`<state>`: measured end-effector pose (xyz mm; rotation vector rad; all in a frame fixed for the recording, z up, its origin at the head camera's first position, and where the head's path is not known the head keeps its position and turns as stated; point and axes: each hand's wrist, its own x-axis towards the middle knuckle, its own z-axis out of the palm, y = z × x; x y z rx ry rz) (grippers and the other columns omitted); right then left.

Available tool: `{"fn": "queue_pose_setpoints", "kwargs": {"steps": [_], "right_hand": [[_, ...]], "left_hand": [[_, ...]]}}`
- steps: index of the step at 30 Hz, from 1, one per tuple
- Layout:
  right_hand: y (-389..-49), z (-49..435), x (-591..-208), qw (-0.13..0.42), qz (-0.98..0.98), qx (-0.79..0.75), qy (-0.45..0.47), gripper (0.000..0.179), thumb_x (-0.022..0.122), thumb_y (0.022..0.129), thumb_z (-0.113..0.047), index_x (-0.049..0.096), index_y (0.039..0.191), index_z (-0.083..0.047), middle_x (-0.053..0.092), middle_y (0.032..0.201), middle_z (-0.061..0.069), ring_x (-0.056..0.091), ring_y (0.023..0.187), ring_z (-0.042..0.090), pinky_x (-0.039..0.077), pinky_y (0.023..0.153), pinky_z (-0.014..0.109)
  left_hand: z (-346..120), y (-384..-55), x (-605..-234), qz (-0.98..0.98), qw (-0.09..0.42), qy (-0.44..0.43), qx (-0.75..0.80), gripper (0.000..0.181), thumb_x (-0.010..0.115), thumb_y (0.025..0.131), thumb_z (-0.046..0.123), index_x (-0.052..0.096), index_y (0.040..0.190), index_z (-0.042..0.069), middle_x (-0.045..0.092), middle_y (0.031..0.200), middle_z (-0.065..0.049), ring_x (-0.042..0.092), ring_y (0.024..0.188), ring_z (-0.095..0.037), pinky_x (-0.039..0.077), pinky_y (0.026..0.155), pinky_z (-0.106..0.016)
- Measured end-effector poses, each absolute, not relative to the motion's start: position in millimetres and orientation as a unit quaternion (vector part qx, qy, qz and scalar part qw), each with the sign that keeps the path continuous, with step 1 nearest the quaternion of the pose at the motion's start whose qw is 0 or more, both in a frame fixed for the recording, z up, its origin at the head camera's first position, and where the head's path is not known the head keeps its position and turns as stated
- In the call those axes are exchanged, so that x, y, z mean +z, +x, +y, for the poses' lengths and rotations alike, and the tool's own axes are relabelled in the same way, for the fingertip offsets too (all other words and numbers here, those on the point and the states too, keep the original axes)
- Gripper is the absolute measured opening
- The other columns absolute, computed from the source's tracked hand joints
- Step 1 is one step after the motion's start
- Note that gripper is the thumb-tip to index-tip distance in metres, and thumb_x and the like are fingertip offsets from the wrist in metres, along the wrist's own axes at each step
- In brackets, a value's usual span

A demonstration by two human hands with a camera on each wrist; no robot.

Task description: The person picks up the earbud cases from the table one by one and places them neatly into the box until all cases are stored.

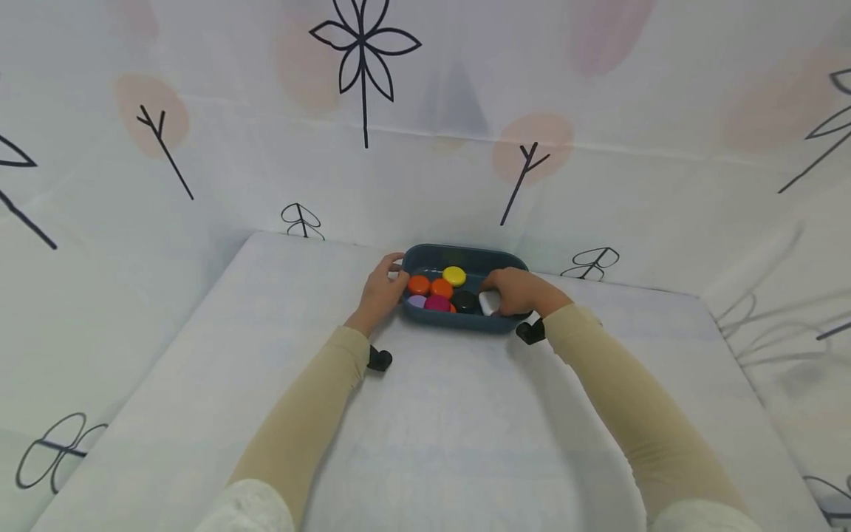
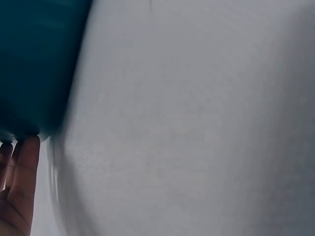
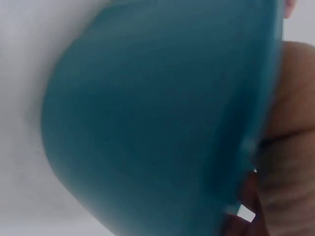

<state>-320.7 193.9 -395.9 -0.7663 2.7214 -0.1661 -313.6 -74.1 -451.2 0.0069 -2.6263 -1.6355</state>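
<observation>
A dark teal, rounded tray (image 1: 465, 321) stands at the far side of the table. My left hand (image 1: 383, 293) holds its left end, and in the left wrist view the fingers (image 2: 23, 182) lie nearly straight with their tips on the outer wall. My right hand (image 1: 521, 291) reaches over the right end, fingers curled down inside, pinching a white rounded piece (image 1: 489, 302); its fingertips are partly hidden. Glossy round pieces lie to the left inside: yellow (image 1: 454, 276), orange (image 1: 419, 285), magenta (image 1: 437, 304), lilac (image 1: 417, 301) and black (image 1: 465, 301).
White cloth covers the table (image 1: 452, 428). Close behind the tray rises a white cloth backdrop (image 1: 425, 185) with drawn flowers and twigs. A black wrist-camera mount (image 1: 380, 360) sits by the left wrist, another mount (image 1: 530, 332) by the right.
</observation>
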Motion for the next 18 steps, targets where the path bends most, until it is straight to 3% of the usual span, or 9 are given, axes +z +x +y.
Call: {"fn": "queue_pose_setpoints", "kwargs": {"steps": [8, 18], "right_hand": [[-318, 197, -382, 0.128, 0.944, -0.107, -0.283, 0.051, 0.071, 0.066, -0.024, 0.058, 0.113, -0.011, 0.056, 0.112, 0.003, 0.050, 0.090, 0.020, 0.046, 0.077, 0.037], [-305, 190, -367, 0.108, 0.950, -0.120, -0.267, 0.050, 0.065, 0.068, -0.037, 0.056, 0.113, -0.017, 0.051, 0.111, 0.001, 0.047, 0.092, 0.019, 0.046, 0.074, 0.034]], "left_hand": [[-74, -316, -453, -0.860, 0.028, 0.000, -0.510, 0.048, 0.044, 0.077, 0.030, 0.039, 0.125, 0.028, 0.052, 0.114, 0.000, 0.054, 0.076, -0.016, 0.048, 0.057, -0.028], [-74, -316, -453, -0.862, 0.037, -0.007, -0.506, 0.046, 0.045, 0.078, 0.027, 0.041, 0.124, 0.025, 0.053, 0.112, -0.002, 0.053, 0.078, -0.017, 0.047, 0.059, -0.026]]}}
